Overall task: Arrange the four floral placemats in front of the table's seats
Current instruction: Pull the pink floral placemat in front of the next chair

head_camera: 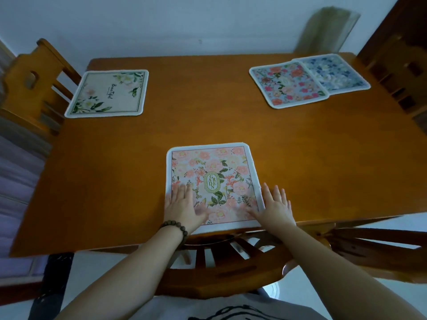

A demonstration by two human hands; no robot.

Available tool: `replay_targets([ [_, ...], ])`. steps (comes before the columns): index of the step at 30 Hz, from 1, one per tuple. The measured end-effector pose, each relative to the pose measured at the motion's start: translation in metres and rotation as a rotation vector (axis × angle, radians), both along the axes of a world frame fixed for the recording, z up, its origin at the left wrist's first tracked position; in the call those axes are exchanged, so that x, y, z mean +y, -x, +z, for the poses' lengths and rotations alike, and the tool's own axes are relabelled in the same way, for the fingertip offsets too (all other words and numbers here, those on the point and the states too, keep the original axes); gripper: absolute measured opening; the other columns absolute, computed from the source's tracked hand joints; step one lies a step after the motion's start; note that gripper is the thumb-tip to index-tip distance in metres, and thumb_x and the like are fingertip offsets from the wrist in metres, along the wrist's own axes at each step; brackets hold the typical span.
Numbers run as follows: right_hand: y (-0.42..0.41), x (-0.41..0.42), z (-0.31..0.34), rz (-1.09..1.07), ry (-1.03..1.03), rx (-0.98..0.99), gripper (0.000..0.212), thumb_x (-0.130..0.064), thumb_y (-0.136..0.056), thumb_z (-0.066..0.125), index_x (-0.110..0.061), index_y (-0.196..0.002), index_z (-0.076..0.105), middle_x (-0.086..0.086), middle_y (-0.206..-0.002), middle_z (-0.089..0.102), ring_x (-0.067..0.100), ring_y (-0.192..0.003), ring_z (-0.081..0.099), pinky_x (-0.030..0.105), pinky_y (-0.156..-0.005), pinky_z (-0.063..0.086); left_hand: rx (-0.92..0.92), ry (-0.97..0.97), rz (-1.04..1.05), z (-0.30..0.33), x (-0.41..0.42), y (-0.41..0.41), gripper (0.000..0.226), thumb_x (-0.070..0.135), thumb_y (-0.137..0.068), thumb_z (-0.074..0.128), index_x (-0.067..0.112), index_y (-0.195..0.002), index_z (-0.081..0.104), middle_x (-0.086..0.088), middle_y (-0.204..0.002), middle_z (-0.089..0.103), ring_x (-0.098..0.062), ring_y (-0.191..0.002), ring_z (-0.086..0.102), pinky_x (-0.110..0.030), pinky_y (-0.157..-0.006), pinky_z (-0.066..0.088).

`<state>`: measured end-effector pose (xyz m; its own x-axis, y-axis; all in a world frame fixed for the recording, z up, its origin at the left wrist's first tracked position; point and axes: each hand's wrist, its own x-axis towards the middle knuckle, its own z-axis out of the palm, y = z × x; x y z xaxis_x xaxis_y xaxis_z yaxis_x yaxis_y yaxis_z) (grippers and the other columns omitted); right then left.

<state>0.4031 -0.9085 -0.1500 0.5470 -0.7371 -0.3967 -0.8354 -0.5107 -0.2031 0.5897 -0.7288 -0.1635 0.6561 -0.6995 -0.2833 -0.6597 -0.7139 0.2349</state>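
Observation:
A pink floral placemat (212, 172) lies at the near edge of the brown wooden table (208, 121), in front of the near chair. My left hand (182, 204) lies flat on its near left corner, fingers straight. My right hand (275, 206) lies flat on its near right edge, fingers spread. A white placemat (108, 93) with green leaves lies at the far left, by the left chair. At the far right a light blue placemat with red and pink flowers (286, 85) overlaps a blue-and-white placemat (339, 72).
Wooden chairs stand at the left (30, 84), at the far right (397, 72) and right below me (231, 255). A further chair back (374, 248) shows at the near right. A pale wall runs behind the table's far edge.

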Motion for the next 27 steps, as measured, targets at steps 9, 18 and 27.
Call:
replay_targets([
  [9, 0.035, -0.034, 0.03, -0.251, 0.099, -0.023, 0.08, -0.067, -0.086, 0.041, -0.03, -0.152, 0.014, 0.005, -0.161, -0.002, 0.026, -0.147, -0.006, 0.048, -0.116, 0.004, -0.014, 0.018, -0.202, 0.016, -0.075, 0.024, 0.077, 0.061, -0.09, 0.03, 0.014, -0.15, 0.016, -0.007, -0.158, 0.016, -0.024, -0.145, 0.01, -0.046, -0.118, 0.004],
  [18, 0.116, -0.076, 0.082, -0.388, 0.163, -0.082, 0.074, -0.063, -0.089, 0.042, -0.024, -0.15, 0.023, 0.006, -0.161, -0.002, 0.026, -0.147, -0.003, 0.049, -0.118, 0.008, -0.03, 0.07, -0.358, 0.047, -0.145, 0.078, 0.078, 0.063, -0.09, 0.032, 0.014, -0.149, 0.019, -0.007, -0.158, 0.017, -0.024, -0.145, 0.012, -0.05, -0.116, 0.009],
  [27, 0.199, -0.132, 0.094, -0.393, 0.187, -0.051, 0.067, -0.058, -0.094, 0.038, -0.021, -0.149, 0.028, 0.008, -0.161, -0.002, 0.028, -0.147, -0.004, 0.049, -0.117, 0.004, -0.07, 0.046, -0.386, 0.06, -0.205, 0.155, 0.085, 0.069, -0.087, 0.031, 0.016, -0.151, 0.015, -0.007, -0.159, 0.014, -0.025, -0.146, 0.008, -0.05, -0.115, 0.005],
])
